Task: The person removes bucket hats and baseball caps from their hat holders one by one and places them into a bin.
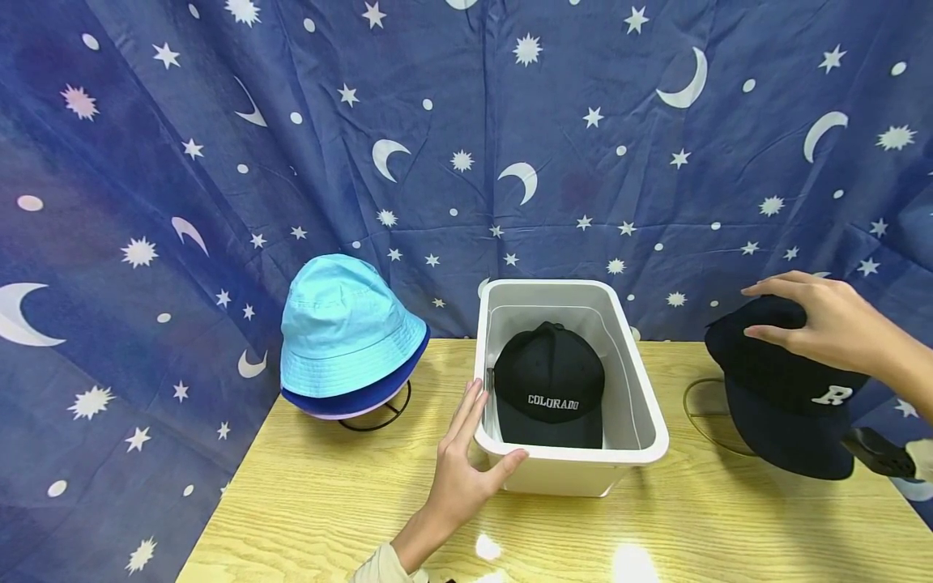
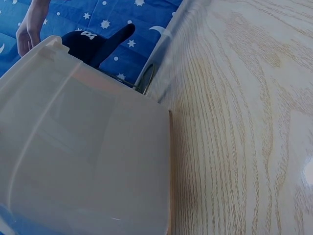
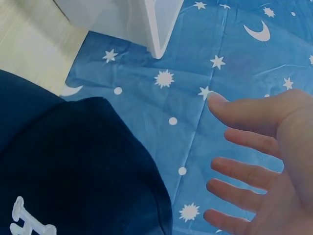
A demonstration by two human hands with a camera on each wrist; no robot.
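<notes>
The bin (image 1: 557,476) was of smooth plastic; at its three o'clock, the cap (image 1: 773,380) was matt cloth; at six, the table (image 1: 557,534) glossy wood.

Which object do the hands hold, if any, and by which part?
Nothing is held: the left hand is spread at a corner of the white bin, and the open right hand is apart from the R cap.

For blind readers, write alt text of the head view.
A person's right hand hovers by a dark cap lettered R; the left hand is at the near-left corner of a white bin holding a black COLORADO cap. Bucket hats sit stacked at left.
</notes>
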